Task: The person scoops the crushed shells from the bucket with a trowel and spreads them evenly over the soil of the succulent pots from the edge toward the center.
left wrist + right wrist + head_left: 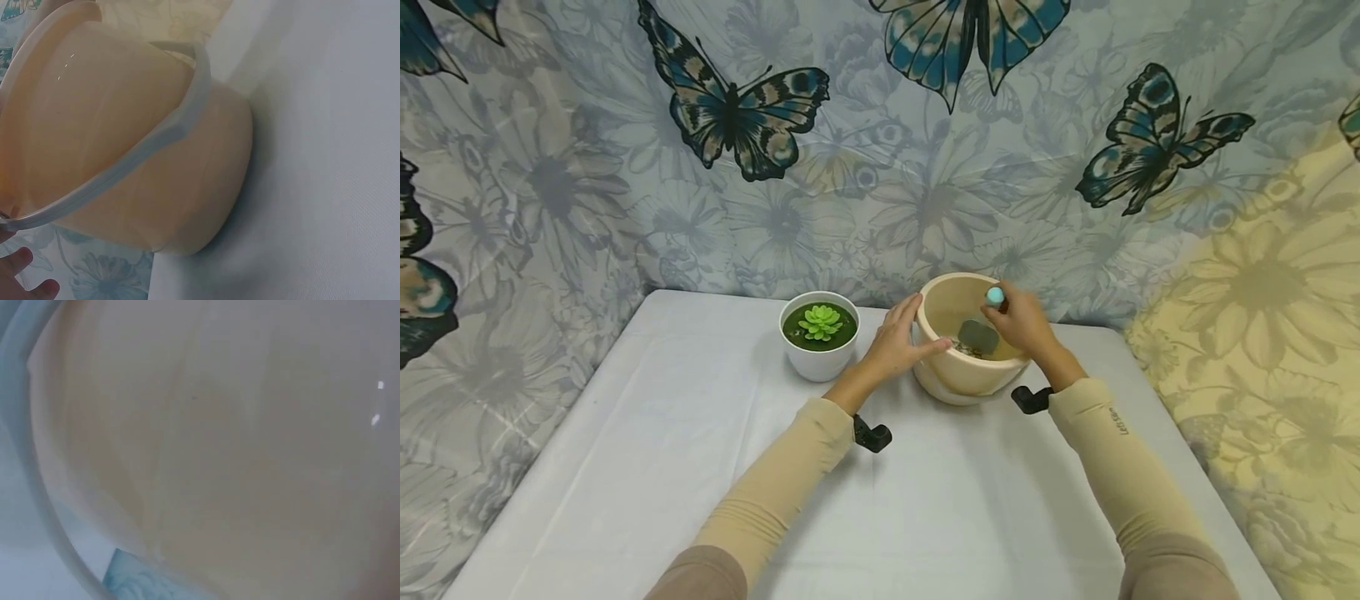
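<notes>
A cream bucket (pixel 972 375) with a grey carrying handle (pixel 147 147) stands upright at the back of the table. My left hand (pixel 893 342) lies against its left side, fingers extended and thumb across the front rim. Over the right side of the opening, my right hand (pixel 1024 323) grips a small shovel (pixel 978 337) by its pale blue handle; the grey-green flat blade hangs inside the bucket. Small dark bits (pixel 964 347) show at the bottom, too small to identify. In the right wrist view only the bucket's wall (pixel 219 444) and handle appear; that hand is hidden there.
A white pot (pixel 820 364) with a green succulent (pixel 821 322) stands to the left of my left hand. White cloth covers the table (pixel 880 517). Butterfly-patterned fabric (pixel 850 225) hangs right behind the bucket and along both sides.
</notes>
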`<act>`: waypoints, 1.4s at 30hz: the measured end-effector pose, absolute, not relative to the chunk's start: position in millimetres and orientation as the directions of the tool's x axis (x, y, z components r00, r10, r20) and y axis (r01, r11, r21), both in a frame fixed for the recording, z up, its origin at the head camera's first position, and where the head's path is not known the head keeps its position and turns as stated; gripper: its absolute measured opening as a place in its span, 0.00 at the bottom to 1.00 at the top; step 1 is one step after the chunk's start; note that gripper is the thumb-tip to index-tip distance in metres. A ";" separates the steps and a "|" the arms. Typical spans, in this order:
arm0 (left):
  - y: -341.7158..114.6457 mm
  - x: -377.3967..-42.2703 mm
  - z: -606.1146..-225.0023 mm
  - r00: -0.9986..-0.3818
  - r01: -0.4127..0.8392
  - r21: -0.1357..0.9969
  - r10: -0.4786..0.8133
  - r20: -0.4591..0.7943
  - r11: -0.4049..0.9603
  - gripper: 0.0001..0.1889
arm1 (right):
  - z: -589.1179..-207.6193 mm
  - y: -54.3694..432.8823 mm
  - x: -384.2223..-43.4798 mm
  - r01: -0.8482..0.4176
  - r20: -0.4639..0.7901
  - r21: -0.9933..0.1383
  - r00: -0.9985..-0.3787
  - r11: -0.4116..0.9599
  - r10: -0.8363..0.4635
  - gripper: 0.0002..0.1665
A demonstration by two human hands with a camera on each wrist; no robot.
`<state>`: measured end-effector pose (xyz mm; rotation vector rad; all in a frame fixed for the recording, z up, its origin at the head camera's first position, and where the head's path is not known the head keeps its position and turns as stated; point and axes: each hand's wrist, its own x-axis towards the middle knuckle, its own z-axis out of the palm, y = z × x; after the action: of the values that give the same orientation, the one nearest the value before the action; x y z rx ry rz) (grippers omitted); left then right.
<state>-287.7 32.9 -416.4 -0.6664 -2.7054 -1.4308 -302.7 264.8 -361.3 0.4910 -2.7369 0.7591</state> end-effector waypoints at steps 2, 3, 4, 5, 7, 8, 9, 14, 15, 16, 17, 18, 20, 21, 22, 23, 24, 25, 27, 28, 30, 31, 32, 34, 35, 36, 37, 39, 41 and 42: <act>33.0 -287.0 -417.2 -0.911 0.367 0.790 0.363 0.197 0.491 0.50 | -363.3 264.0 -305.6 -0.395 0.342 -0.443 -0.904 0.805 -0.256 0.13; 32.8 -286.9 -417.6 -0.912 0.365 0.792 0.360 0.197 0.490 0.50 | -363.8 263.1 -307.5 -0.400 0.345 -0.439 -0.902 0.805 -0.260 0.13; 32.5 -286.8 -418.0 -0.913 0.363 0.791 0.356 0.198 0.492 0.50 | -364.0 261.8 -309.4 -0.401 0.346 -0.436 -0.901 0.806 -0.261 0.14; 32.1 -286.7 -418.2 -0.915 0.359 0.793 0.353 0.195 0.493 0.50 | -364.2 260.3 -311.5 -0.400 0.345 -0.433 -0.901 0.808 -0.262 0.14; 31.4 -287.1 -418.8 -0.917 0.356 0.793 0.348 0.195 0.494 0.51 | -364.1 256.7 -315.4 -0.392 0.337 -0.443 -0.906 0.806 -0.255 0.15; 31.0 -287.3 -418.8 -0.917 0.355 0.793 0.347 0.194 0.495 0.50 | -364.4 255.1 -317.2 -0.382 0.335 -0.451 -0.910 0.807 -0.244 0.15; 30.8 -287.6 -418.8 -0.917 0.356 0.794 0.349 0.195 0.492 0.50 | -364.8 253.3 -318.6 -0.371 0.330 -0.466 -0.915 0.803 -0.231 0.16; 30.9 -288.4 -417.4 -0.917 0.350 0.797 0.355 0.183 0.493 0.50 | -366.7 247.3 -321.3 -0.314 0.311 -0.540 -0.937 0.781 -0.162 0.17; 31.1 -288.5 -417.1 -0.917 0.351 0.796 0.355 0.183 0.494 0.50 | -367.2 247.2 -321.4 -0.295 0.301 -0.551 -0.943 0.780 -0.145 0.17; 31.5 -288.6 -416.8 -0.916 0.351 0.795 0.356 0.184 0.495 0.50 | -367.6 247.4 -321.1 -0.281 0.292 -0.561 -0.947 0.779 -0.131 0.18; 31.8 -288.6 -416.6 -0.916 0.353 0.795 0.356 0.186 0.494 0.50 | -367.9 248.0 -320.8 -0.268 0.284 -0.572 -0.951 0.775 -0.119 0.18; 32.4 -288.7 -416.6 -0.915 0.357 0.792 0.357 0.189 0.496 0.50 | -368.3 248.7 -320.3 -0.256 0.277 -0.583 -0.955 0.771 -0.108 0.19; 33.2 -288.9 -416.9 -0.913 0.364 0.786 0.358 0.194 0.500 0.50 | -368.5 250.4 -319.2 -0.230 0.259 -0.605 -0.962 0.763 -0.085 0.21; 33.7 -289.0 -417.2 -0.913 0.366 0.783 0.359 0.197 0.502 0.50 | -368.7 251.5 -319.2 -0.222 0.250 -0.616 -0.965 0.756 -0.080 0.23; 34.2 -289.2 -417.6 -0.912 0.367 0.782 0.359 0.197 0.504 0.50 | -368.8 252.4 -319.0 -0.215 0.237 -0.631 -0.968 0.746 -0.078 0.24; 34.5 -289.3 -417.8 -0.913 0.368 0.780 0.358 0.198 0.506 0.50 | -369.1 253.2 -319.2 -0.199 0.218 -0.652 -0.973 0.732 -0.070 0.26; 34.7 -289.5 -418.1 -0.912 0.370 0.776 0.358 0.199 0.512 0.50 | -369.3 254.1 -319.6 -0.173 0.190 -0.674 -0.980 0.719 -0.058 0.27; 34.6 -289.4 -418.0 -0.912 0.370 0.774 0.358 0.199 0.514 0.50 | -369.6 255.0 -320.4 -0.147 0.160 -0.693 -0.986 0.706 -0.048 0.29; 34.6 -289.4 -418.0 -0.912 0.372 0.772 0.358 0.200 0.516 0.50 | -369.9 256.4 -322.0 -0.102 0.108 -0.726 -0.994 0.680 -0.034 0.31; 34.5 -289.3 -417.9 -0.912 0.372 0.771 0.357 0.200 0.518 0.50 | -369.5 256.5 -322.4 -0.076 0.082 -0.740 -0.996 0.668 -0.023 0.32; 34.1 -288.8 -417.7 -0.913 0.369 0.775 0.354 0.200 0.513 0.50 | -368.0 256.6 -323.1 -0.029 0.035 -0.763 -0.999 0.645 -0.003 0.33; 34.0 -288.7 -417.8 -0.914 0.366 0.778 0.352 0.200 0.510 0.50 | -367.3 256.4 -323.5 -0.011 0.017 -0.775 -1.000 0.632 0.004 0.33; 34.1 -288.7 -418.1 -0.916 0.364 0.782 0.349 0.200 0.507 0.50 | -366.3 255.9 -323.4 0.010 -0.001 -0.788 -1.000 0.615 0.016 0.33; 34.2 -288.6 -418.4 -0.916 0.362 0.786 0.348 0.200 0.502 0.50 | -364.5 255.3 -323.7 0.060 -0.041 -0.807 -0.998 0.587 0.045 0.34; 34.2 -288.8 -418.4 -0.915 0.364 0.787 0.348 0.202 0.498 0.50 | -363.7 254.9 -323.9 0.082 -0.057 -0.815 -0.996 0.574 0.062 0.34; 34.4 -289.2 -418.5 -0.914 0.367 0.787 0.350 0.206 0.497 0.51 | -363.3 254.9 -324.2 0.100 -0.069 -0.821 -0.995 0.563 0.075 0.34; 34.5 -289.4 -418.4 -0.913 0.369 0.786 0.352 0.207 0.496 0.51 | -363.1 254.9 -324.6 0.115 -0.078 -0.825 -0.993 0.553 0.090 0.34; 34.4 -289.6 -418.3 -0.912 0.371 0.785 0.352 0.209 0.497 0.51 | -363.2 254.9 -325.5 0.130 -0.087 -0.819 -0.991 0.559 0.103 0.33; 33.8 -289.5 -418.5 -0.915 0.365 0.788 0.346 0.207 0.496 0.51 | -363.8 254.3 -326.1 0.131 -0.089 -0.816 -0.991 0.563 0.102 0.33; 33.4 -289.3 -418.9 -0.917 0.361 0.790 0.342 0.205 0.496 0.51 | -364.6 254.2 -326.6 0.130 -0.092 -0.815 -0.991 0.564 0.096 0.32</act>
<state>-289.3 33.4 -418.9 -0.6344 -2.6989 -1.4328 -326.6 254.2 -364.6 -0.2038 -2.8108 1.4701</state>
